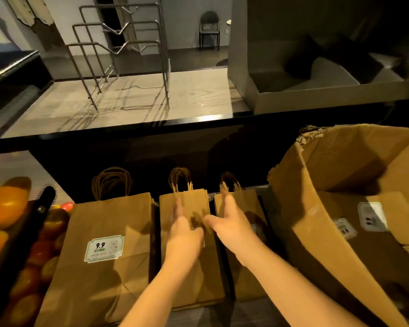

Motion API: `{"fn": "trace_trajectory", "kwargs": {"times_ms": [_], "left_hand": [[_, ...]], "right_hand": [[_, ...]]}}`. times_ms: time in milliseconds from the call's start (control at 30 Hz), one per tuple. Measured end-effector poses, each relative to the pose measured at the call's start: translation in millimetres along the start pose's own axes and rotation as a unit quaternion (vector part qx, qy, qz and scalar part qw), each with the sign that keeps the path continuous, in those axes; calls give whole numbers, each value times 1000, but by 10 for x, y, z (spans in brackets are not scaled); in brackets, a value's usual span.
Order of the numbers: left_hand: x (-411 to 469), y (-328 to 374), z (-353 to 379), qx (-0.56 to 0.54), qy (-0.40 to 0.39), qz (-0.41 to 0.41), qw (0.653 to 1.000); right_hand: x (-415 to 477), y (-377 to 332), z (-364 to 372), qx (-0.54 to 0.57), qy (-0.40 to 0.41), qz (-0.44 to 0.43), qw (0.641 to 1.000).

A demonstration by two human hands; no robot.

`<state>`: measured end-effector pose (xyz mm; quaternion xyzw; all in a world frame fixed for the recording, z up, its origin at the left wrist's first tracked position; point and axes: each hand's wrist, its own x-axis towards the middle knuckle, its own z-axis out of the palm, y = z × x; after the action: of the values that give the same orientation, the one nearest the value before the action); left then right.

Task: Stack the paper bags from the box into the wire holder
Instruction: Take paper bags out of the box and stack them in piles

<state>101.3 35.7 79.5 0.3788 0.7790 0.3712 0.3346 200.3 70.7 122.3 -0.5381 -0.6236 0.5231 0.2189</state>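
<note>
Hands: left hand (184,230) and right hand (233,224) are spread, gripping nothing, over the paper bags.
Middle bag stack (206,279): clasp both sides squarely, keeping handles together.
Wire holder (123,55): countertop, far left.

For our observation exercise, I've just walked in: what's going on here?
A person reaches both open hands toward brown paper bags lying in three flat stacks below a counter. The left hand is over the middle stack and the right hand is over the right stack. Neither grips a bag yet. The wire holder on the counter holds none, and the cardboard box has more inside.
</note>
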Motion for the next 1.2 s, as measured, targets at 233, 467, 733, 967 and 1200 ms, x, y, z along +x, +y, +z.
{"fn": "trace_trajectory", "kwargs": {"times_ms": [233,467,733,967,1200], "left_hand": [[-246,932,367,-63,-81,239,966],[-322,1657,896,-90,-145,360,917],[-243,2112,1558,70,-202,384,898],[14,2275,1992,260,-273,369,850],[32,2571,2312,378,-304,383,786]], "right_hand": [[-486,-411,-874,36,113,-125,985],[-638,-170,-1733,62,197,-94,974],[-557,314,-2534,17,263,18,964],[-70,810,-3134,-274,141,182,934],[315,1425,-2975,-367,-48,278,887]]}}
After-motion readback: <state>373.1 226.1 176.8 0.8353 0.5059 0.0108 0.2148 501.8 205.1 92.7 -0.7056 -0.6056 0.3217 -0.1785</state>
